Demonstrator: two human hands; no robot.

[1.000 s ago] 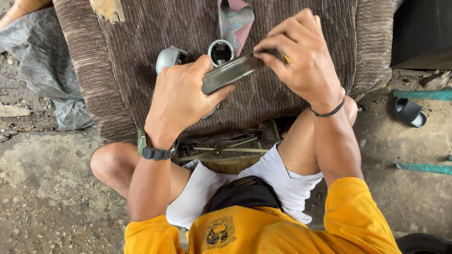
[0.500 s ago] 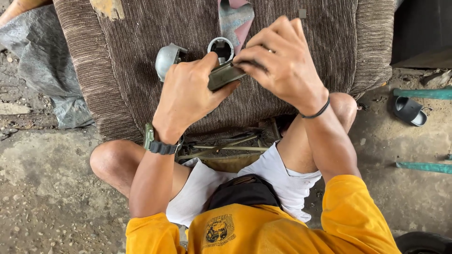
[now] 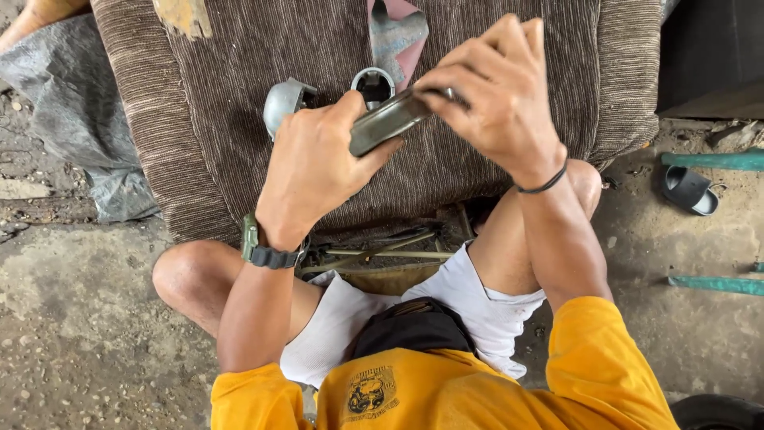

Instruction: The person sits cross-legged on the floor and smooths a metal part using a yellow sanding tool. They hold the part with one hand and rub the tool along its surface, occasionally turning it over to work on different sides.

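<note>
Two hands (image 3: 318, 171) — one bar (image 3: 390, 121) (metal)

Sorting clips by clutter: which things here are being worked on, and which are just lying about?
In hand: grey metal part, gripped by left hand and right hand.

Lying about: domed metal cap, metal ring, sandpaper strip, sandal, grey sheet.

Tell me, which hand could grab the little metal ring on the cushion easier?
Probably the left hand. The ring lies on the brown cushion just past its thumb, while the right hand sits farther over, pinching the top end of the metal piece both hands hold.
</note>
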